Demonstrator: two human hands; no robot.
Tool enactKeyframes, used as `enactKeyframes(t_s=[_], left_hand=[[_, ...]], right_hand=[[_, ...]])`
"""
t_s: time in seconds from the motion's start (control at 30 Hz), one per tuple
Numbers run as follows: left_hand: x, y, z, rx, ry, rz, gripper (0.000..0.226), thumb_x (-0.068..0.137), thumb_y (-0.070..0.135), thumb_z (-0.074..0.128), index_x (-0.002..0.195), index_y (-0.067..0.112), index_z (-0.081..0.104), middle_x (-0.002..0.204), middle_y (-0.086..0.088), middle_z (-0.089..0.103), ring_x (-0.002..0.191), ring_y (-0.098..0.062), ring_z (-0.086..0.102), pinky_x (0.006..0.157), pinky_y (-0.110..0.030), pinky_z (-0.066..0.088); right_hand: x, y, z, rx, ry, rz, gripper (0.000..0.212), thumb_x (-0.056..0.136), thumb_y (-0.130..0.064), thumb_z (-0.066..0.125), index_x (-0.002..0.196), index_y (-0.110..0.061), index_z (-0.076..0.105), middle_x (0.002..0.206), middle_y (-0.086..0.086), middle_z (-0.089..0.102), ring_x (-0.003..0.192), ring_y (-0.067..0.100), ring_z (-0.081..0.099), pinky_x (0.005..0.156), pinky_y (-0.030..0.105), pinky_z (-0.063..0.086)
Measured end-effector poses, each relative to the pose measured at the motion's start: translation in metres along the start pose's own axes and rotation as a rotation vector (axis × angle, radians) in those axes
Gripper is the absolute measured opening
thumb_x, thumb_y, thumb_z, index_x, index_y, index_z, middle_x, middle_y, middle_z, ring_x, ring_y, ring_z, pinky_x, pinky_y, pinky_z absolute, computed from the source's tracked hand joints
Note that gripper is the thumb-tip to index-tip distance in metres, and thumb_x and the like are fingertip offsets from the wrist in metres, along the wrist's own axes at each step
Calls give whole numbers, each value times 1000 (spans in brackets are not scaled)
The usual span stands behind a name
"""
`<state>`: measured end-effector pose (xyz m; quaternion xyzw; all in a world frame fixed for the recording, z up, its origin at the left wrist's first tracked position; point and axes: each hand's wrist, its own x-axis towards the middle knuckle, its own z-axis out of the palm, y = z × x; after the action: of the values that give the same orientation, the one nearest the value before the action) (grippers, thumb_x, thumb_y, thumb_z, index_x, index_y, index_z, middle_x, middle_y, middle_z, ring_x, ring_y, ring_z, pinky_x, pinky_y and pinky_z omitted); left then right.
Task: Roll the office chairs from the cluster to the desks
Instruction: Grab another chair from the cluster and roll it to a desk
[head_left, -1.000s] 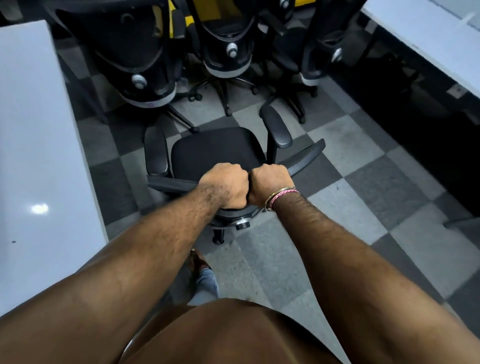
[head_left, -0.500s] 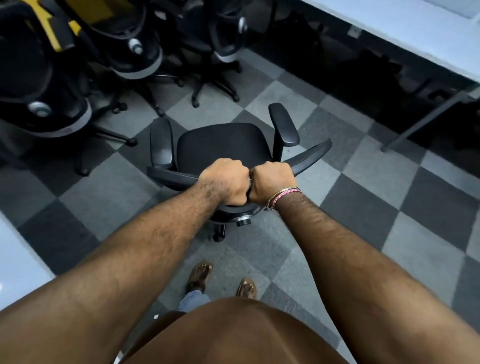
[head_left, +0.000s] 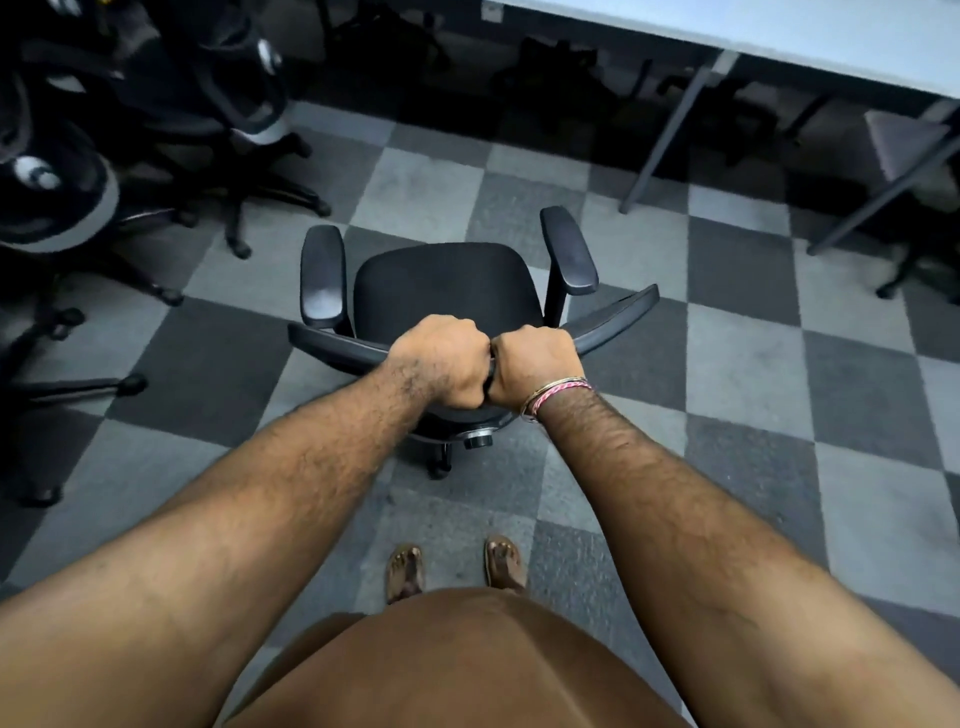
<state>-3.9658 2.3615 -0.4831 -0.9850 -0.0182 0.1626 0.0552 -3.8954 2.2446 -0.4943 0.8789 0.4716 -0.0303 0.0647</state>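
Mid-roll: left hand (head_left: 441, 364) and right hand (head_left: 535, 366) both clench the top edge of the black mesh-seat office chair (head_left: 447, 306), on the checkered floor short of the white table (head_left: 779, 36). Next I'd push it toward that table.

Black office chair (head_left: 447, 291) upright, clustered chairs (head_left: 156, 130) blurred, perhaps four

Head-worn view, downward (steep, close).

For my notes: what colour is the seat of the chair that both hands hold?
Black; the chair seat shows best in the head view.
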Motion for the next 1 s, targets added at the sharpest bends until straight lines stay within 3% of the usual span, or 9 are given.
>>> enactKeyframes(t_s=[0.17, 0.37, 0.57, 0.7, 0.87, 1.0], left_hand=[[11, 18, -9, 48, 28, 131, 33, 85, 45, 55, 63, 24, 42, 62, 7, 42, 63, -21, 51, 62, -33, 46], [32, 50, -15, 91, 45, 281, 31, 84, 46, 53, 64, 24, 47, 62, 7, 48, 54, -16, 45, 59, -32, 45], [47, 80, -17, 113, 85, 420, 32, 82, 51, 49, 64, 25, 46, 65, 5, 54, 62, -21, 57, 61, -34, 53], [54, 97, -23, 128, 88, 491, 30, 82, 52, 50, 69, 26, 55, 66, 6, 57, 63, -22, 61, 63, -35, 57], [64, 114, -28, 156, 102, 578, 30, 83, 52, 51, 71, 25, 56, 65, 7, 53, 61, -21, 57, 60, -32, 52], [77, 124, -33, 174, 126, 627, 27, 83, 50, 51, 72, 25, 57, 72, 4, 63, 61, -22, 55, 60, -32, 50]], right_hand=[[-23, 13, 4, 15, -5, 120, 20, 78, -40, 56, 81, -24, 67, 79, 1, 70, 74, 28, 68, 59, 30, 39], [-54, 35, 9, 29, -28, 284, 16, 77, -39, 56, 74, -24, 58, 76, 0, 68, 72, 27, 67, 58, 29, 39], [-85, 51, 15, 37, -39, 404, 12, 74, -37, 56, 71, -25, 54, 75, 0, 67, 71, 27, 66, 58, 29, 37], [-103, 59, 16, 52, -31, 483, 11, 73, -37, 55, 72, -26, 53, 75, 0, 67, 70, 27, 65, 58, 29, 37], [-118, 68, 18, 57, -27, 552, 11, 73, -37, 55, 72, -27, 51, 79, 1, 68, 74, 28, 67, 60, 30, 36], [-123, 80, 22, 44, -20, 571, 13, 73, -37, 55, 73, -24, 57, 80, 1, 70, 76, 27, 68, 58, 29, 36]])
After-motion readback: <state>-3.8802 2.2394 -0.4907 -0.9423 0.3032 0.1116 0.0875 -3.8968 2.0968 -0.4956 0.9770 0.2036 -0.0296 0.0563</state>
